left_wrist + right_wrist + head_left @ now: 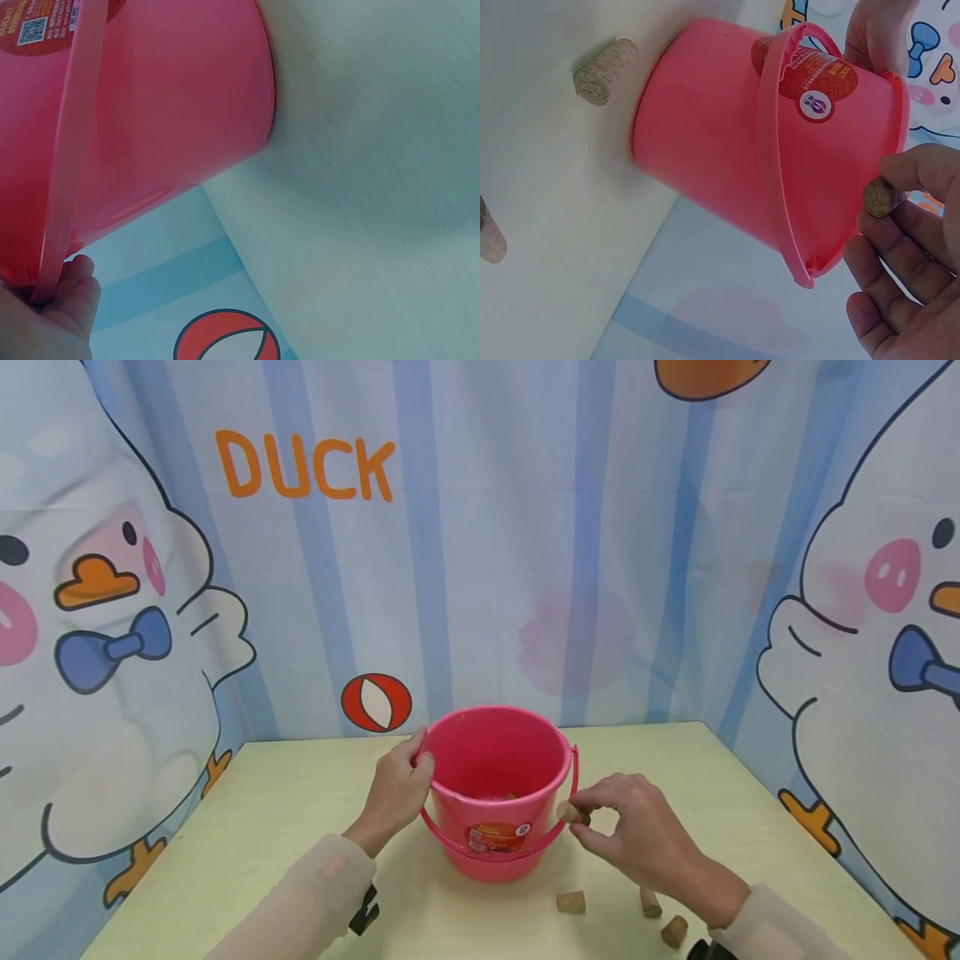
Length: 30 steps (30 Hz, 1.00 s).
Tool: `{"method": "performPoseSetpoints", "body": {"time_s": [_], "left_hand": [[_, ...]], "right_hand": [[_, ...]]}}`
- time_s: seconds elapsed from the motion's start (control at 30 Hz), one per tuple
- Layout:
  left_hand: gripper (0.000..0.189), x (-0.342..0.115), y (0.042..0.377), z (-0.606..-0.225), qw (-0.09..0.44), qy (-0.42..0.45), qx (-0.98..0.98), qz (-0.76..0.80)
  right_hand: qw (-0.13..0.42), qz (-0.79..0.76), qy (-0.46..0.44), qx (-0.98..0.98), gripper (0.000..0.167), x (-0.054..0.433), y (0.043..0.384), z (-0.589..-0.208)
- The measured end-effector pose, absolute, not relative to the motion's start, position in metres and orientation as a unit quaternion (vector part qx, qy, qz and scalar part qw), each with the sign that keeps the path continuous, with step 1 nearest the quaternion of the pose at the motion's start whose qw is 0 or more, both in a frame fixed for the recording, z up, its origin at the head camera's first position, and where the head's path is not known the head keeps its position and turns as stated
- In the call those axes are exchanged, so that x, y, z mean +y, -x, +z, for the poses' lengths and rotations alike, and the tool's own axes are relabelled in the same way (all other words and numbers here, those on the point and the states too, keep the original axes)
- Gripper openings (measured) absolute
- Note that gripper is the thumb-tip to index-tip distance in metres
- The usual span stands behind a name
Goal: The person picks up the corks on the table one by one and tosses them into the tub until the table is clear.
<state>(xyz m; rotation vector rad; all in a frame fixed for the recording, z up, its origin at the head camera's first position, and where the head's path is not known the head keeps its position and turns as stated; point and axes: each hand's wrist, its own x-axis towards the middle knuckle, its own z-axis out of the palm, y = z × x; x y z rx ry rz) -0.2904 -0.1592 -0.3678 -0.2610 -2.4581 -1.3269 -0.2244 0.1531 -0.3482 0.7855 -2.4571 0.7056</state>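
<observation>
A pink plastic bucket stands upright on the table, its handle hanging down across the front. My left hand grips the bucket's rim at the left side, thumb toward me; the left wrist view shows its fingers beside the handle. Just outside the rim on the right, my right hand pinches a small cork between thumb and fingers. Inside the bucket, a small bit of brown shows, mostly hidden by the front wall.
On the pale table lie a cork in front of the bucket, another cork below my right hand, and a third cork nearer me. A duck-printed curtain encloses the table's back and sides.
</observation>
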Motion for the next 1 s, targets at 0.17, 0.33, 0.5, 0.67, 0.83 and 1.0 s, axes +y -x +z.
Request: {"method": "performPoseSetpoints", "body": {"time_s": [0.17,0.33,0.5,0.67,0.83,1.0], "left_hand": [[0.055,-0.160,0.291,-0.368,0.167,0.090,-0.864,-0.466],[0.055,-0.159,0.291,-0.368,0.167,0.090,-0.864,-0.466],[0.054,-0.159,0.291,-0.367,0.171,0.092,-0.864,-0.465],[0.053,-0.159,0.290,-0.367,0.180,0.095,-0.864,-0.461],[0.053,-0.160,0.290,-0.368,0.181,0.097,-0.864,-0.460],[0.053,-0.160,0.291,-0.368,0.179,0.097,-0.863,-0.463]], "right_hand": [[0.242,0.254,-0.291,-0.890,0.020,0.152,0.226,-0.345],[0.255,0.255,-0.293,-0.885,0.020,0.150,0.227,-0.341],[0.261,0.257,-0.290,-0.884,0.021,0.148,0.230,-0.338],[0.267,0.259,-0.289,-0.882,0.021,0.146,0.233,-0.335],[0.275,0.255,-0.289,-0.881,0.022,0.143,0.234,-0.332],[0.281,0.254,-0.297,-0.877,0.023,0.140,0.236,-0.327]]}}
